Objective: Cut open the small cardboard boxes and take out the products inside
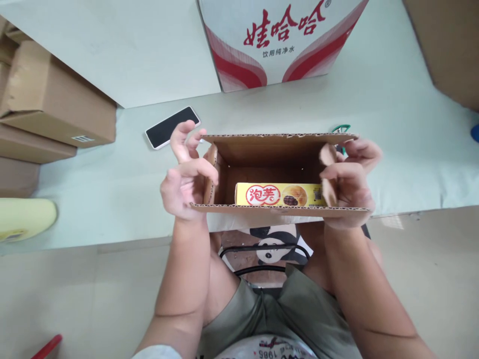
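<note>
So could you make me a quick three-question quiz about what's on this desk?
1. True or false: the yellow snack packet lies inside the open cardboard box.
2. What lies beyond the left hand? A) a phone B) a mug C) a book
3. Fill in: the right hand holds the box at its ____ end.

Key: 1 true. 2 A, the phone. 3 right.

Bright even light, soft shadows, sharp centre, wide-angle bend at edges, no glare
</note>
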The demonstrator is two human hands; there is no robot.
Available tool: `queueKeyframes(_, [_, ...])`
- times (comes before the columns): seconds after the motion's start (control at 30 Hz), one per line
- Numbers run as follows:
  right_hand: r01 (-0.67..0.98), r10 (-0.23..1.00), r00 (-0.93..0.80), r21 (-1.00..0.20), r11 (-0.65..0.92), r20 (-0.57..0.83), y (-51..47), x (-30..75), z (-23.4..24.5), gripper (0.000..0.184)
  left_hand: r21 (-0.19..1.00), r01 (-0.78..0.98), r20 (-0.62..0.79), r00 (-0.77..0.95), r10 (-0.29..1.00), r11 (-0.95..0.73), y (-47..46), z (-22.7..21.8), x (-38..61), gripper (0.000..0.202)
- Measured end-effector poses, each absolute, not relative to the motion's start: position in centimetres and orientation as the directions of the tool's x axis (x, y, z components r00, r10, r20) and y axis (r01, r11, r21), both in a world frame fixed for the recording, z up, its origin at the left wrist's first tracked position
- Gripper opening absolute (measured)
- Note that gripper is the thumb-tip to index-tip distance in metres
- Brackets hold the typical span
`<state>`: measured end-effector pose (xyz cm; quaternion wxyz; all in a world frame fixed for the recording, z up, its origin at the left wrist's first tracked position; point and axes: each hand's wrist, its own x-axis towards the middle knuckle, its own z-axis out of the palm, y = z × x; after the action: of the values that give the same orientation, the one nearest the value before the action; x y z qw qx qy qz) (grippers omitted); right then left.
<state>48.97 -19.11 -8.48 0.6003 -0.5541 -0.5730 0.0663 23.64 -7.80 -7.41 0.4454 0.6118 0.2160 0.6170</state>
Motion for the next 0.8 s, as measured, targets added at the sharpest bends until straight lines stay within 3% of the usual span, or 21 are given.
queueKeyframes(0.13, [0.800,0.693,0.386,-0.595,0.077,0.609,-18.4,49.3,-10.0,0.057,0.778,-0.345,0.583,0.086,0.808,-0.525,-7.0,-7.9,23.6,0.069])
queueKeyframes(0.2, [0.785,0.679,0.452,-0.619,0.005,0.579,-18.3,49.3,-10.3,0.051,0.761,-0.354,0.604,0.083,0.793,-0.543,-6.7,-8.3,23.5,0.068])
queueKeyframes(0.3, [0.667,0.605,0.550,-0.739,0.096,0.576,-18.6,49.0,-9.8,0.054,0.765,-0.319,0.619,0.121,0.776,-0.560,-6.6,-8.8,23.2,0.065])
queueKeyframes(0.37, [0.627,0.548,0.566,-0.753,0.200,0.616,-18.9,49.0,-9.1,0.049,0.785,-0.275,0.609,0.183,0.771,-0.555,-6.8,-8.7,22.8,0.061])
queueKeyframes(0.47, [0.625,0.418,0.526,-0.670,0.400,0.741,-20.0,49.1,-7.4,0.027,0.800,-0.190,0.600,0.288,0.747,-0.569,-7.4,-8.0,22.1,0.054])
queueKeyframes(0.53, [0.667,0.353,0.477,-0.593,0.452,0.805,-21.3,49.0,-5.3,0.013,0.794,-0.135,0.599,0.342,0.724,-0.593,-8.1,-7.2,21.6,0.053])
queueKeyframes(0.6, [0.733,0.429,0.389,-0.556,0.392,0.815,-23.1,48.6,-2.4,0.006,0.804,-0.080,0.570,0.387,0.725,-0.589,-9.0,-6.0,21.2,0.051])
queueKeyframes(0.67, [0.792,0.625,0.248,-0.526,0.309,0.740,-24.7,47.6,1.2,0.006,0.824,-0.022,0.520,0.428,0.739,-0.567,-10.0,-4.8,20.9,0.042])
queueKeyframes(0.73, [0.840,0.830,0.062,-0.478,0.257,0.555,-25.5,46.3,4.7,0.010,0.833,0.027,0.478,0.466,0.744,-0.552,-10.9,-3.7,20.7,0.031])
queueKeyframes(0.8, [0.874,0.942,-0.093,-0.427,0.232,0.322,-25.2,44.9,7.4,0.013,0.835,0.053,0.450,0.509,0.734,-0.548,-11.4,-2.9,20.5,0.021])
